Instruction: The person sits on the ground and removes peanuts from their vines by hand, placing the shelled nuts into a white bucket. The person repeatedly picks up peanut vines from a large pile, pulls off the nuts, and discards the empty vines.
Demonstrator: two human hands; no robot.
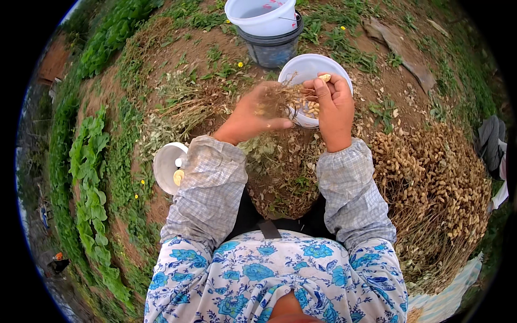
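My left hand [250, 116] is round a dry, brown tangle of peanut plant roots [281, 98], its thumb stretched out below them; the roots and fingertips are smeared by motion. Between the thumb and fingers of my right hand [337, 116] is a pale peanut pod [325, 78]. Both hands are over a white bucket [346, 74], close to each other. Loose peanuts [311, 110] lie in the bottom of that bucket, partly hidden by my hands and the roots.
A big heap of peanut plants with pods [431, 183] lies at my right. Stripped stalks [186, 107] are strewn to the left. Ahead, a white bucket [264, 21] sits in a dark one [272, 49]. A small white container [164, 167] stands by my left forearm.
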